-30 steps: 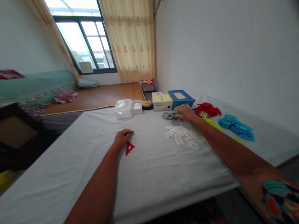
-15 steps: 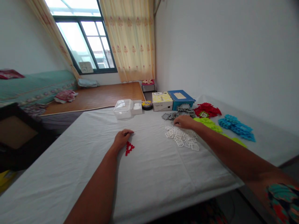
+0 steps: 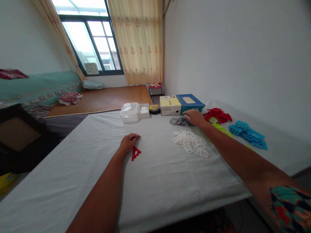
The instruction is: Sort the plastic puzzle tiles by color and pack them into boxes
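Observation:
My left hand rests on the white cloth with its fingers curled together; whatever may be between them is too small to make out. Just below it lies a red triangular plastic piece with notched edges. My right hand is over the far end of a pile of grey notched plastic pieces, fingers partly stretched and apart, with no piece visible in them. Nearer to me than the grey pieces spreads a heap of white square frame pieces.
Beyond the right forearm lie piles of red pieces, yellow-green pieces and blue pieces. Along the table's far edge stand a clear plastic box, a small white box, a round black tin, a yellow-and-white box and a blue box.
My right hand has moved away from me, from above the white pieces to the far side of the grey pile. My left hand and the red piece stay almost where they were.

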{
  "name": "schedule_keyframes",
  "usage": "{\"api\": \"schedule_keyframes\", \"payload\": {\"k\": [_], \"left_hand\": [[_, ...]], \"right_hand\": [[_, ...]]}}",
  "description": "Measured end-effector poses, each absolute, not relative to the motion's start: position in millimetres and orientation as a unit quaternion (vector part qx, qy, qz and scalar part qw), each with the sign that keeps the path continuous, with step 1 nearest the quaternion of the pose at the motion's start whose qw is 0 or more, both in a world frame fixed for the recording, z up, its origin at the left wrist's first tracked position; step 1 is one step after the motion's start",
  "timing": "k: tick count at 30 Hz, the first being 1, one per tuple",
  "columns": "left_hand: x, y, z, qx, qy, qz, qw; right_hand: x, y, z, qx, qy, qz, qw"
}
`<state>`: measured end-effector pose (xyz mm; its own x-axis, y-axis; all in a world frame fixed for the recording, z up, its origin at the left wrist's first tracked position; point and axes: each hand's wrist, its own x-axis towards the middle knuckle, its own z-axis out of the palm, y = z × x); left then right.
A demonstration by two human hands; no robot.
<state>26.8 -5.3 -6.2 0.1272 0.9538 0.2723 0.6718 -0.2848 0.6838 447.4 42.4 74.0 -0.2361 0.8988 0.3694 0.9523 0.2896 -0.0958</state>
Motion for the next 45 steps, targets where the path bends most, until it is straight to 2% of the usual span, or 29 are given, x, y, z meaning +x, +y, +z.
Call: {"api": "schedule_keyframes", "payload": {"k": [3,8,16,19,26,33,39,42,45], "left_hand": [[27,-5,-7,0.722,0.560,0.349,0.208],[28,-8,-3,0.709,0.568,0.363,0.207],[28,-6,-2,0.714,0.566,0.353,0.212],[29,-6,-2,0.714,0.570,0.352,0.203],[32,-13,4,0.714,0.570,0.348,0.209],[31,-12,3,0.705,0.576,0.351,0.218],[26,-7,2,0.725,0.561,0.345,0.202],[24,-6,2,0.729,0.561,0.337,0.198],[24,-5,3,0.730,0.567,0.329,0.193]], "right_hand": [[387,8,61,-0.494,-0.846,-0.016,0.198],[272,-57,29,-0.262,-0.953,0.022,0.151],[218,-80,8,-0.294,-0.942,-0.003,0.162],[227,-76,10,-0.285,-0.942,0.029,0.174],[265,-62,7,-0.350,-0.876,0.212,0.254],[289,-71,23,-0.393,-0.841,0.262,0.263],[351,-86,42,-0.399,-0.852,0.163,0.298],[421,-69,53,-0.490,-0.797,0.123,0.329],[506,-41,64,-0.610,-0.709,0.032,0.353]]}}
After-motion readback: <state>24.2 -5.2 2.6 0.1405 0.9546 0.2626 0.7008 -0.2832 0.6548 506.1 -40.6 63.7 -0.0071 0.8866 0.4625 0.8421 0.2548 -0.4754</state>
